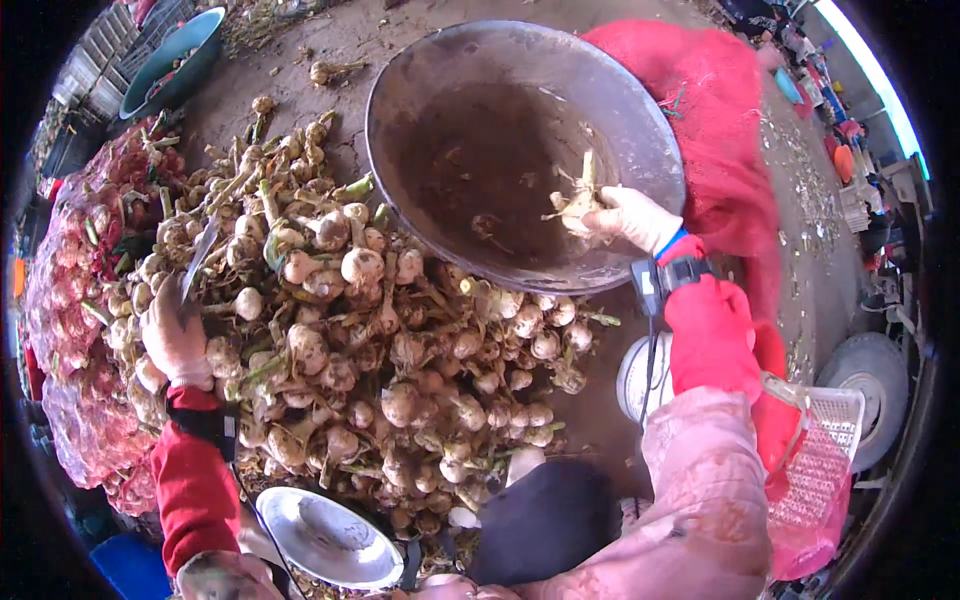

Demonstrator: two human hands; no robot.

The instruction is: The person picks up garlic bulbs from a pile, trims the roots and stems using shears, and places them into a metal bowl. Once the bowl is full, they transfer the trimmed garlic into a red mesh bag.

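My right hand (pixel 632 218), in a pale glove, is closed around a garlic bulb (pixel 578 208) with a short stalk and loose husk. It is above the near right side of a large dark metal basin (pixel 440 222), whose bottom shows a few scraps. Over at the left, my left hand (pixel 175 340), also gloved, grips a knife (pixel 203 250) with its blade pointing away from me. Under and beside that hand spreads a big heap of garlic bulbs (pixel 400 402), many with roots and stalks on. The knife's handle is mostly hidden by the fingers.
Red mesh sacks full of garlic (pixel 75 290) line the left side. A shallow silver bowl (pixel 330 540) stands near my legs. Red netting (pixel 715 130) lies beyond the basin. To the right are a pink plastic basket (pixel 820 455) and a wheel (pixel 868 395). A green tub (pixel 175 65) is far left.
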